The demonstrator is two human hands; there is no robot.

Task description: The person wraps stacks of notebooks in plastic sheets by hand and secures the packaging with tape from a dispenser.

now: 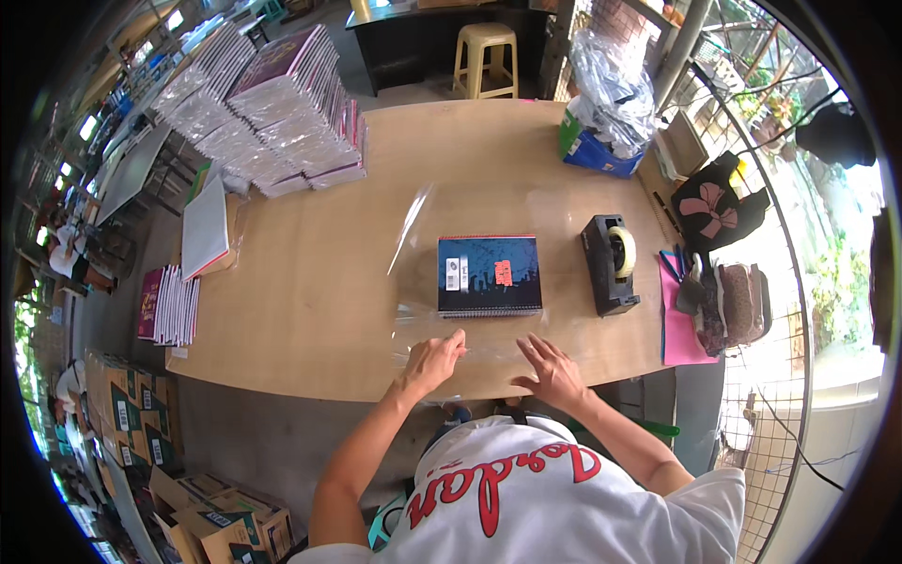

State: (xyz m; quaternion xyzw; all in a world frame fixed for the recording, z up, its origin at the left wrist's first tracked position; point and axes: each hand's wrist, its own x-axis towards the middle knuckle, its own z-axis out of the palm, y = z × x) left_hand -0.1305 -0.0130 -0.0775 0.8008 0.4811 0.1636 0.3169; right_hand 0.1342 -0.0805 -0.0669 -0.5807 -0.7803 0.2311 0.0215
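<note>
A dark blue notebook (pixel 489 291) is laid flat near the middle of a light wooden surface (pixel 310 291), its spiral-bound edge turned toward the person, whose white shirt (pixel 526 498) is seen from above. A white sticker (pixel 458 274) and an orange label (pixel 504 273) are borne on its cover. Clear film (pixel 412 221) is spread around the notebook, made visible mainly by glints and faint edges. Both hands are held at the near side of the notebook, apart from each other and from it. The left hand (pixel 435 363) is curled, thumb and fingers drawn together; whether film is pinched there cannot be told. The right hand (pixel 554 374) is opened, palm down, fingers spread, with nothing seen to be gripped. To the right of the notebook, a black tape dispenser (pixel 601 268) is loaded with a pale roll (pixel 621 252). Beyond it, at the right edge, a pink sheet (pixel 684 331), a brown pouch (pixel 742 303) and a black bag (pixel 700 226) with a pink bow are placed. At the far right corner, a blue and green box (pixel 601 155) is heaped with crumpled plastic (pixel 615 89). At the far left, tall stacks of books (pixel 272 122) are piled; nearer, a smaller row of books (pixel 171 307) is lined up by the left edge.
</note>
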